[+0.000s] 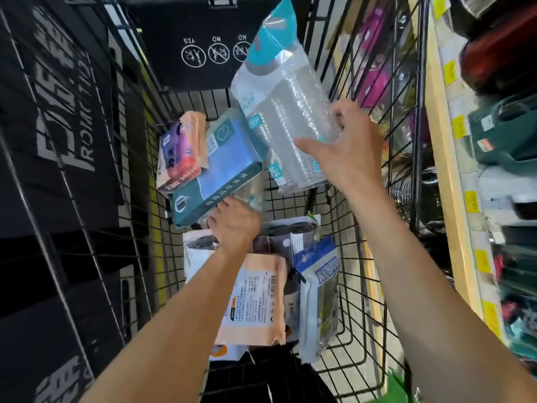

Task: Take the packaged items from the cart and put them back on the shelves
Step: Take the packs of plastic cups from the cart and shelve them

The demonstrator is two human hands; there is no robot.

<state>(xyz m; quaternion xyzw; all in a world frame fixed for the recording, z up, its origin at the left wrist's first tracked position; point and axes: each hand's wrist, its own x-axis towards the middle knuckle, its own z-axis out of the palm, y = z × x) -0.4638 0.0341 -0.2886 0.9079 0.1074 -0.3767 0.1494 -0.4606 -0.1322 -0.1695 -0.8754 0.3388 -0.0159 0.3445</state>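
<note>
I look down into a black wire cart (343,315). My right hand (345,152) grips a clear bag of stacked plastic cups (284,117) with a teal header, lifted above the cart's middle. My left hand (235,225) is lower, fingers closed under a teal and blue flat pack (220,170) that it holds up at a tilt. A peach pack with dark rolls (183,152) rests on that flat pack's far end. In the basket lie a peach pack with a barcode label (255,298) and a blue and white pouch (318,295).
Shelves with yellow price tags (459,126) run along the right, holding dark cookware and pink items. Black promotional panels (58,141) stand on the left. The cart's child-seat flap with warning icons (215,50) is at the far end.
</note>
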